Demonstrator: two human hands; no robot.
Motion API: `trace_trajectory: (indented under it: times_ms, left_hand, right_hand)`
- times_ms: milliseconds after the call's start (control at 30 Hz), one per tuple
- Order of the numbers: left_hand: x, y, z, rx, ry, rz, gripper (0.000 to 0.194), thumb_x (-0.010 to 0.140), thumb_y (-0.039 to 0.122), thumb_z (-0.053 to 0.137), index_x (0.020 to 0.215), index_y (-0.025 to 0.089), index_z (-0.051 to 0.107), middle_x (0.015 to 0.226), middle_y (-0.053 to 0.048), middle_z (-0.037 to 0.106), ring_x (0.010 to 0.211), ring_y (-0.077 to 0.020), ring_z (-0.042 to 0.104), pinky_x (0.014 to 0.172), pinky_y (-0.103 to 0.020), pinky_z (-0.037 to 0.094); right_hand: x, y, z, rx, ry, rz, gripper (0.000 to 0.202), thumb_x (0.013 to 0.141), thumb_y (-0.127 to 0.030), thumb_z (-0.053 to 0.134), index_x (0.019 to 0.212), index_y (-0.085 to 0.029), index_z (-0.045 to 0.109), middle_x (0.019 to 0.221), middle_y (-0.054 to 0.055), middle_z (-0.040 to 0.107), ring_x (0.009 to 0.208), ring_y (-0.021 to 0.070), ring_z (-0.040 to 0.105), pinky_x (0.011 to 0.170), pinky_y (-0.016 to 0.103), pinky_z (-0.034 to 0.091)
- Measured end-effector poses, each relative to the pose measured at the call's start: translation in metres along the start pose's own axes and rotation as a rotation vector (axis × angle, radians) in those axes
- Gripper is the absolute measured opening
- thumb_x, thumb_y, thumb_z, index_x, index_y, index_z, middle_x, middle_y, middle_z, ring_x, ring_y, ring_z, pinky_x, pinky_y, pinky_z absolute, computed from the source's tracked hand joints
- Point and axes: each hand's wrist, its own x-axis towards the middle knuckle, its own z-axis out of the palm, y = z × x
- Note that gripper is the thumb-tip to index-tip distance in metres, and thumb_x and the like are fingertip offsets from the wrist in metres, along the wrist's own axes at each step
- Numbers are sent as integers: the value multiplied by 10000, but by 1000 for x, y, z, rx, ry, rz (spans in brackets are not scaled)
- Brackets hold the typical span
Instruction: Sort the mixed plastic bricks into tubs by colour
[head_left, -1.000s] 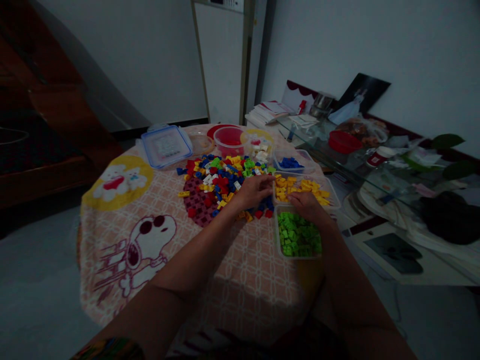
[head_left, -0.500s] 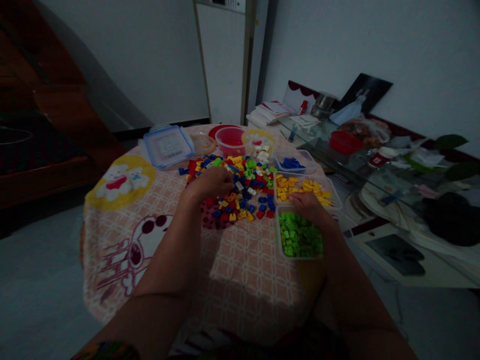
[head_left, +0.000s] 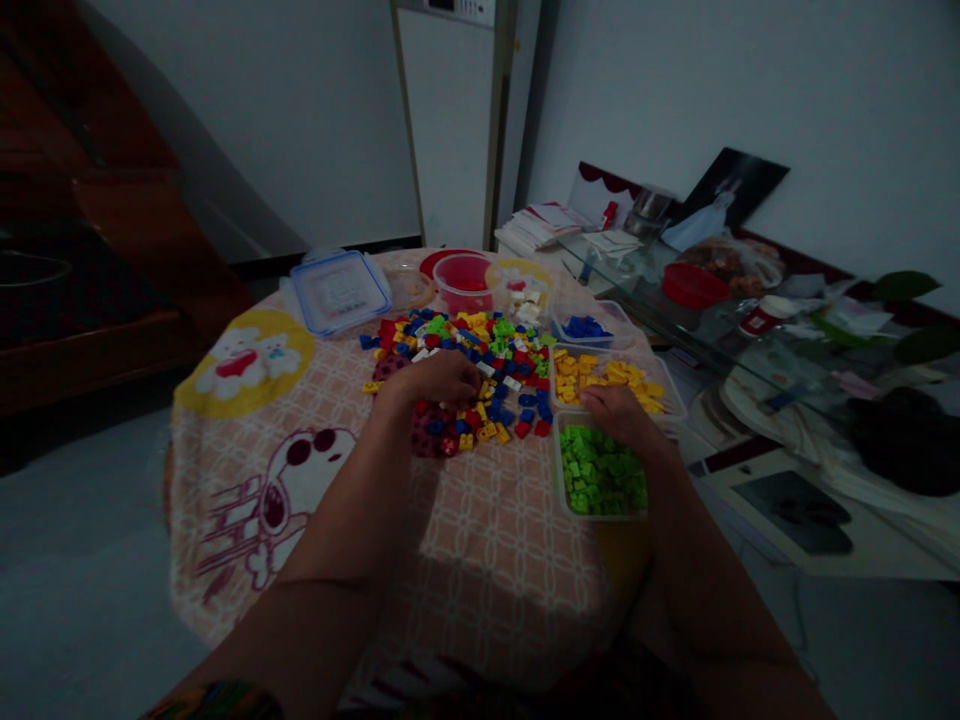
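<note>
Many loose bricks (head_left: 489,370) lie around the curled left fingers (head_left: 470,377); whether gripping any, I cannot tell.

No legible lettering, numbers or signs anywhere.

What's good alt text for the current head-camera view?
A person's left hand at a pile of multicoloured toy bricks on a patterned tablecloth; right hand at the near edge of a tub of yellow bricks, with a tub of green bricks nearer.
</note>
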Motion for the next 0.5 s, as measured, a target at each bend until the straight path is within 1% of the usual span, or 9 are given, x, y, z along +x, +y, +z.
trace_trajectory:
  times_ms: [100, 200, 333, 400, 500]
  left_hand:
    - [10, 5, 8, 44, 37, 95, 243, 772, 177, 607, 951, 182, 770, 870, -24, 807, 716, -141, 723, 644, -189, 501]
    - [17, 8, 14, 50, 63, 149, 250, 793, 165, 597, 971, 175, 771, 880, -22, 805, 730, -135, 720, 654, -186, 495]
    - [24, 13, 21, 72, 189, 239, 260, 806, 174, 630, 1022, 161, 774, 894, -30, 800, 786, -151, 723, 699, -205, 496]
    - [27, 14, 24, 108, 242, 245, 281, 807, 175, 648, 1052, 161, 784, 927, -37, 803, 824, -166, 725, 726, -217, 498]
    - [30, 16, 28, 223, 305, 186, 336, 795, 138, 665, 1100, 175, 802, 971, -54, 807, 881, -199, 730, 762, -243, 503]
  right_hand:
    - [0, 1, 1, -5, -7, 5, 326, 978, -311, 389, 672, -235, 469, 666, 33, 559, 646, 168, 486, 673, 306, 325]
    - [0, 2, 2, -1, 3, -8, 323, 981, -304, 391, 685, -229, 498, 680, 35, 570, 660, 171, 499, 682, 306, 326]
    - [0, 5, 3, -2, 4, -11, 343, 988, -304, 396, 680, -224, 525, 673, 31, 568, 655, 171, 489, 676, 306, 326]
    - [0, 6, 4, -4, 6, -18, 342, 987, -296, 402, 678, -224, 531, 668, 31, 569, 653, 170, 487, 672, 305, 326]
    - [1, 7, 5, 4, 25, -41, 323, 983, -290, 409, 695, -223, 539, 695, 41, 598, 677, 173, 509, 687, 301, 339]
